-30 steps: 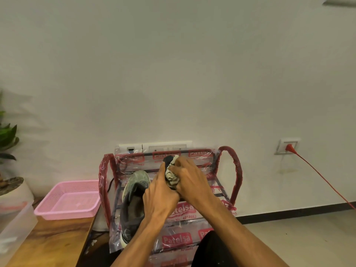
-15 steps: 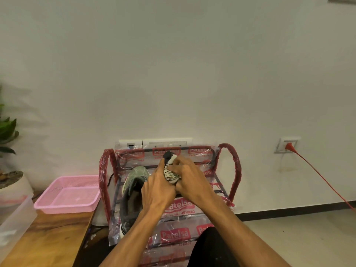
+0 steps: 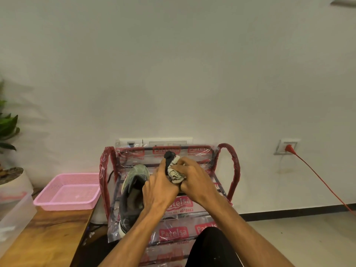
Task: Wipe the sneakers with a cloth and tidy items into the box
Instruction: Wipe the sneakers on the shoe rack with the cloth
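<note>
Gripping dark sneaker (image 3: 169, 155), left hand (image 3: 160, 186); right hand (image 3: 196, 178) clutches cloth (image 3: 175, 173).

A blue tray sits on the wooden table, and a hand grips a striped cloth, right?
No: the head view shows the tray is pink, not blue. It sits on the wooden table, and the right hand grips the striped cloth.
</note>
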The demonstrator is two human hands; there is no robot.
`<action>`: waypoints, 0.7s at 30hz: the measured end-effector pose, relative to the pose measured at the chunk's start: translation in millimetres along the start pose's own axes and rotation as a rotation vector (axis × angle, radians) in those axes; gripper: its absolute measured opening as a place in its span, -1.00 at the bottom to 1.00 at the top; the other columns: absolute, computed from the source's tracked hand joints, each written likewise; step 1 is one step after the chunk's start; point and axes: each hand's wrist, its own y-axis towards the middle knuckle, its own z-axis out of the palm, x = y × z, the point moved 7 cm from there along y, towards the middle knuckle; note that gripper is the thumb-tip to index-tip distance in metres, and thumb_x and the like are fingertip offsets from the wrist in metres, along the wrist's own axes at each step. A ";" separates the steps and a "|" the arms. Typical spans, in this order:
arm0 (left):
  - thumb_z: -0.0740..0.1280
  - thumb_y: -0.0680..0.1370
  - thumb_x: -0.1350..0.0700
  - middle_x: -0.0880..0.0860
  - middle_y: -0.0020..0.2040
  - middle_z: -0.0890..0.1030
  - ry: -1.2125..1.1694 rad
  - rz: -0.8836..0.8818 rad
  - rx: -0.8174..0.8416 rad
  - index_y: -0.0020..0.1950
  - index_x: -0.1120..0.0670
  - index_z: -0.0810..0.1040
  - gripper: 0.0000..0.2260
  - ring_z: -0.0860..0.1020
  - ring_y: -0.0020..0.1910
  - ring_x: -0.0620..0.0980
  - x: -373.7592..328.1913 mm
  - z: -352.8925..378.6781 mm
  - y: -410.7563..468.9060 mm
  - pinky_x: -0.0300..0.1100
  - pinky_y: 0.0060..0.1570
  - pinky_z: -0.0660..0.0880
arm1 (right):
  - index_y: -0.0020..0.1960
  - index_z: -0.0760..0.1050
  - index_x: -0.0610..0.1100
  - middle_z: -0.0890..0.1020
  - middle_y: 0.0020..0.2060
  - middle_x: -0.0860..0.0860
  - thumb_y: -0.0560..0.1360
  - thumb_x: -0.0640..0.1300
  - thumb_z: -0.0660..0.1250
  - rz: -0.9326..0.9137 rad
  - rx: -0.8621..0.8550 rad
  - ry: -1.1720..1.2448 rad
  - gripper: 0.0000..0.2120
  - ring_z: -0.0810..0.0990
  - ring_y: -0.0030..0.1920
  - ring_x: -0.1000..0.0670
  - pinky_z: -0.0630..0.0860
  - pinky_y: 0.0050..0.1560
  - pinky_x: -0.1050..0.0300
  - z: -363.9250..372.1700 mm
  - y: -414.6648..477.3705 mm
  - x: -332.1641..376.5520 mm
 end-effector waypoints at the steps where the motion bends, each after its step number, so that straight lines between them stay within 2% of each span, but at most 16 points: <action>1: 0.32 0.45 -0.02 0.04 0.02 0.62 0.005 -0.001 0.006 0.47 -0.15 0.20 -0.39 0.61 -0.10 0.11 -0.7 1.9 -0.3 0.00 -0.16 0.57 | 0.28 0.56 -0.11 0.53 0.18 -0.02 0.50 -0.26 0.31 0.014 -0.018 -0.030 -0.64 0.47 0.14 -0.07 0.52 0.05 0.02 -1.6 2.1 -3.2; 4: 0.35 0.41 0.03 0.01 -0.06 0.63 -0.002 -0.006 0.012 0.44 -0.17 0.22 -0.37 0.61 -0.16 0.09 -2.6 1.9 -0.3 -0.04 -0.20 0.57 | 0.28 0.55 -0.12 0.52 0.19 -0.03 0.51 -0.25 0.30 0.045 -0.037 -0.069 -0.65 0.47 0.15 -0.07 0.52 0.08 0.03 -4.2 6.5 -5.7; 7: 0.33 0.43 0.00 -0.01 -0.09 0.64 -0.020 -0.008 0.000 0.44 -0.17 0.24 -0.41 0.62 -0.16 0.09 1.0 0.4 1.2 -0.02 -0.21 0.57 | 0.23 0.58 -0.13 0.52 0.08 0.00 0.47 -0.32 0.29 0.038 -0.034 0.012 -0.64 0.49 0.04 -0.03 0.52 0.00 0.04 -0.4 -1.0 -2.8; 13: 0.34 0.46 -0.06 0.00 -0.06 0.63 -0.001 0.030 -0.027 0.47 -0.14 0.23 -0.40 0.61 -0.15 0.07 -1.3 4.0 -5.3 -0.16 -0.31 0.39 | 0.18 0.62 -0.10 0.53 0.02 0.07 0.42 -0.39 0.28 0.050 -0.060 0.148 -0.59 0.50 -0.03 0.08 0.52 -0.03 0.10 3.8 -14.0 -14.7; 18: 0.39 0.38 -0.12 -0.03 0.07 0.64 -0.021 -0.056 -0.015 0.48 -0.19 0.20 -0.29 0.61 -0.06 0.07 14.3 9.8 -6.7 -0.09 -0.20 0.53 | 0.20 0.62 -0.12 0.55 0.03 0.06 0.33 -0.47 0.24 0.088 -0.096 0.218 -0.48 0.50 0.00 0.10 0.50 -0.02 0.24 7.0 -17.8 -22.0; 21: 0.40 0.36 -0.14 -0.04 0.09 0.63 -0.070 -0.113 -0.031 0.48 -0.24 0.17 -0.27 0.61 -0.05 0.05 24.4 9.2 -10.9 -0.05 -0.12 0.56 | 0.16 0.63 -0.16 0.56 0.04 0.06 0.36 -0.45 0.27 0.134 -0.100 0.234 -0.56 0.50 -0.01 0.13 0.43 -0.03 0.38 14.7 -22.0 -30.1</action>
